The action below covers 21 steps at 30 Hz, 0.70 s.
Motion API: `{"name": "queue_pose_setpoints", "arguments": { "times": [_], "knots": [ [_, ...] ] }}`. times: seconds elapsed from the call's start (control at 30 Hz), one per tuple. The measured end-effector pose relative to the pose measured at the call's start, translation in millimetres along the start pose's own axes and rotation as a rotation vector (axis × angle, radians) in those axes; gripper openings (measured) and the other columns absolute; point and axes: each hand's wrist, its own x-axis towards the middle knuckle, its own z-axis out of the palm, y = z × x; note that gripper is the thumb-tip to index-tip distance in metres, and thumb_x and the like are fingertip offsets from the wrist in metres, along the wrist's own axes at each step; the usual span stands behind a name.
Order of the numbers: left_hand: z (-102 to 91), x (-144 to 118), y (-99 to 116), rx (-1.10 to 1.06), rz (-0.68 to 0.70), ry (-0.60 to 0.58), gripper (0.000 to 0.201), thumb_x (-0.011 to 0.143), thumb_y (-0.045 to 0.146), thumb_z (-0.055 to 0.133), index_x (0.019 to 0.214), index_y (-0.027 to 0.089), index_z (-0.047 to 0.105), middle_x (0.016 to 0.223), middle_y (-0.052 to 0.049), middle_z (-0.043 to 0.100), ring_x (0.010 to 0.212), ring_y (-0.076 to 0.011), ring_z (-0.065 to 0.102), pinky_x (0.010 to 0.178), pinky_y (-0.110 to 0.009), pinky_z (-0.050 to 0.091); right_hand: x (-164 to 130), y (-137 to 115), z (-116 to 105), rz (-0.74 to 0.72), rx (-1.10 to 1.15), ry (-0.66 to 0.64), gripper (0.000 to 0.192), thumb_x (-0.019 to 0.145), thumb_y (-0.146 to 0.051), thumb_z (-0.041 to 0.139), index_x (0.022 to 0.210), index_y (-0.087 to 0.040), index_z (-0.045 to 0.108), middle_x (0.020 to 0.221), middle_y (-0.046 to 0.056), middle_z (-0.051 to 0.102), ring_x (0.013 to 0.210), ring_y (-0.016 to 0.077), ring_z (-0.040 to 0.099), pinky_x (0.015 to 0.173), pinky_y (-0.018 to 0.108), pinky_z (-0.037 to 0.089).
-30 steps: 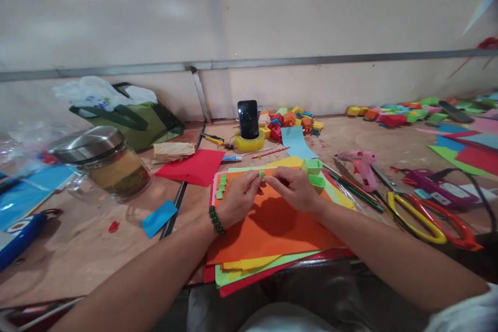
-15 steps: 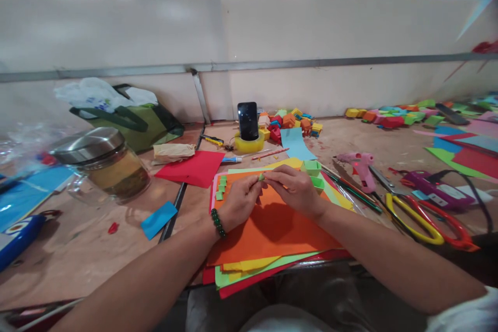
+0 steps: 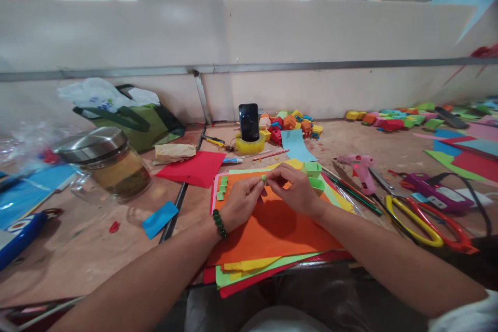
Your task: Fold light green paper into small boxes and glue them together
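Fingers of left hand (image 3: 241, 201) and right hand (image 3: 296, 190) pinch shut on a small green paper piece (image 3: 263, 178), held just above the orange sheet (image 3: 272, 228) topping the paper stack. More green folded bits (image 3: 221, 187) lie left of the hands, green paper boxes (image 3: 313, 173) right. Glue gun (image 3: 360, 167) and scissors (image 3: 426, 223) sit farther right on the surface (image 3: 97, 249).

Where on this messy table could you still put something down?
Bare wood shows between the glass jar and small blue paper scrap, and behind the pink glue gun. It is crowded around the orange sheet stack and yellow-handled scissors.
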Motion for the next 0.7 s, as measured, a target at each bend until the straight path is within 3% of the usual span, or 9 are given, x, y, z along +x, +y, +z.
{"name": "queue_pose_setpoints", "arguments": {
  "times": [0.17, 0.33, 0.53, 0.7],
  "knots": [
    [0.2, 0, 1, -0.124, -0.042, -0.026, 0.036, 0.082, 0.046, 0.048, 0.063, 0.016, 0.053, 0.058, 0.000, 0.055, 0.051, -0.0113, 0.054, 0.053, -0.023, 0.041, 0, 3, -4, -0.255, -0.085, 0.000, 0.012, 0.087, -0.009, 0.053, 0.086, -0.019, 0.060, 0.076, 0.002, 0.060, 0.067, 0.0113, 0.058, 0.059, 0.022, 0.049],
    [2.4, 0, 3, -0.305, -0.141, -0.057, 0.038, 0.079, 0.048, 0.057, 0.061, 0.014, 0.055, 0.059, 0.000, 0.055, 0.049, -0.0102, 0.055, 0.051, -0.022, 0.042, 0, 3, -11, -0.482, -0.293, -0.101, 0.015, 0.094, -0.011, 0.045, 0.089, -0.018, 0.058, 0.077, 0.004, 0.059, 0.069, 0.0134, 0.058, 0.062, 0.023, 0.049],
    [4.0, 0, 2, -0.421, -0.193, -0.048, 0.037, 0.074, 0.049, 0.063, 0.062, 0.014, 0.056, 0.059, 0.000, 0.055, 0.051, -0.0103, 0.056, 0.053, -0.023, 0.044, 2, -2, -15, -0.545, -0.400, -0.213, 0.025, 0.098, -0.012, 0.036, 0.090, -0.013, 0.059, 0.075, 0.006, 0.057, 0.067, 0.0141, 0.053, 0.062, 0.025, 0.047],
    [0.7, -1, 4, -0.479, -0.177, -0.063, 0.039, 0.073, 0.051, 0.063, 0.066, 0.014, 0.056, 0.064, -0.001, 0.055, 0.060, -0.0127, 0.057, 0.062, -0.027, 0.050, 2, -3, -16, -0.534, -0.400, -0.198, 0.026, 0.097, -0.010, 0.035, 0.088, -0.014, 0.060, 0.075, 0.005, 0.057, 0.065, 0.0130, 0.054, 0.061, 0.024, 0.047]
  ]
}}
